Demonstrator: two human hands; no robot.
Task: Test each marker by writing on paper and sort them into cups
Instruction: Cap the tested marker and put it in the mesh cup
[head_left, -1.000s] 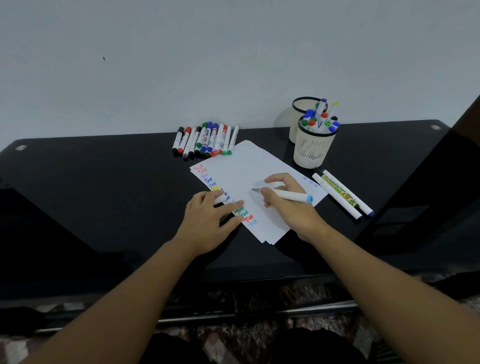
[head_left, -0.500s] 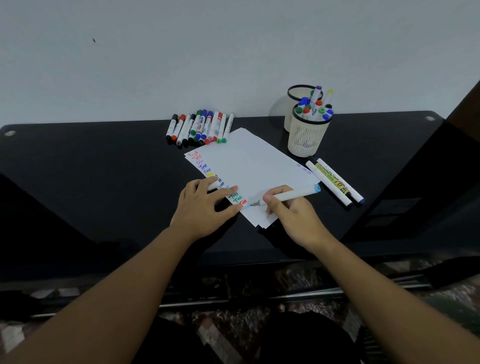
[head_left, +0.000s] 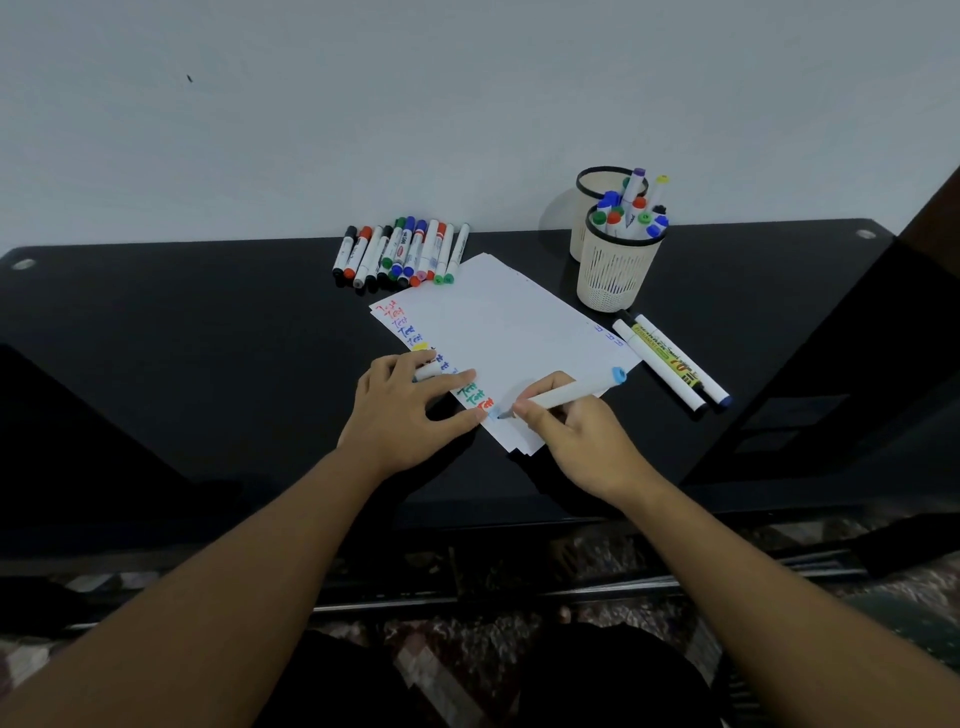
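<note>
My right hand (head_left: 569, 431) grips a white marker with a light blue end (head_left: 574, 391), its tip touching the white paper (head_left: 509, 332) near the paper's lower left corner, where a small light blue mark shows. My left hand (head_left: 405, 410) presses on the paper's left edge and holds a white marker cap (head_left: 430, 370) under its fingers. A column of coloured "Test" words runs down the paper's left side. A cream mesh cup (head_left: 615, 275) full of markers stands at the back right, with a second cream cup (head_left: 592, 208) behind it.
A row of several markers (head_left: 402, 252) lies behind the paper by the wall. Two more markers (head_left: 670, 364) lie right of the paper, beside the mesh cup. The black glossy table (head_left: 182, 364) ends at a near edge below my wrists.
My right hand brought the marker from the paper's middle down to its lower left corner and has made a light blue mark there. The left hand stayed on the paper's edge.
</note>
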